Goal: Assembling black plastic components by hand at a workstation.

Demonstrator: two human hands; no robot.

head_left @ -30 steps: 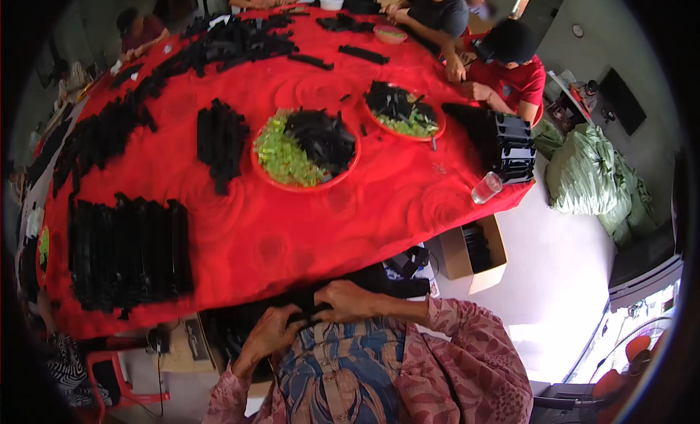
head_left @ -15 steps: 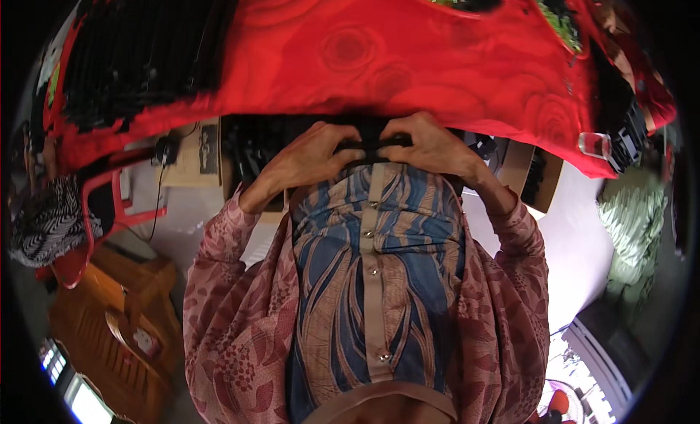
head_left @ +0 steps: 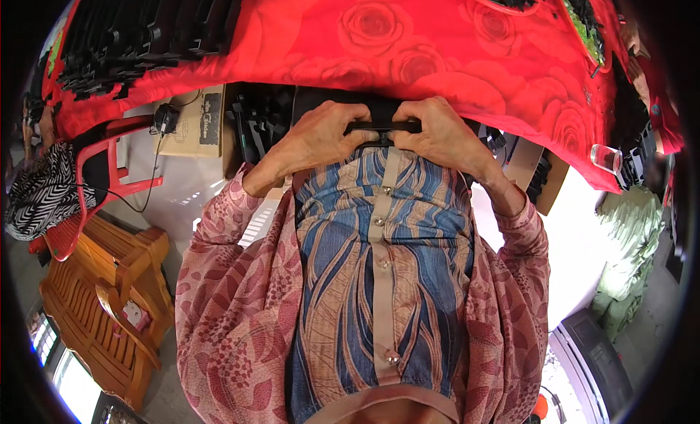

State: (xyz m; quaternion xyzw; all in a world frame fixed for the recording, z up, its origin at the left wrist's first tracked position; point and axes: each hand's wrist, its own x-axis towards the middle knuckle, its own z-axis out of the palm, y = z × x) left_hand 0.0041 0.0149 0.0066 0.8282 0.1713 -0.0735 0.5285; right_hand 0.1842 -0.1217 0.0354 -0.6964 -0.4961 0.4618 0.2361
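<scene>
Close against my body, just below the red tablecloth's front edge, I hold a small black plastic piece (head_left: 381, 137) with both hands. It looks like a narrow frame or bracket; its ends are hidden in my fingers. My left hand (head_left: 324, 138) is closed on the left end, thumb and fingers pinching it. On the other end my right hand (head_left: 435, 138) is closed the same way, thumb toward the middle. Many similar-looking black plastic parts (head_left: 157, 30) lie in stacked rows on the table at the far left.
The rose-patterned red tablecloth (head_left: 372, 26) spans the table ahead. Baskets with black parts (head_left: 582, 26) sit at its far right, and a clear cup (head_left: 607, 158) near its right edge. Below are cardboard boxes (head_left: 191, 125), a red chair (head_left: 109, 158) and a wooden bench (head_left: 109, 300). Another person's arm (head_left: 642, 81) shows far right.
The whole view has shifted slightly, and the picture is brighter and sharper. Both hands keep hold of the black plastic piece, which now shows a thin opening between them.
</scene>
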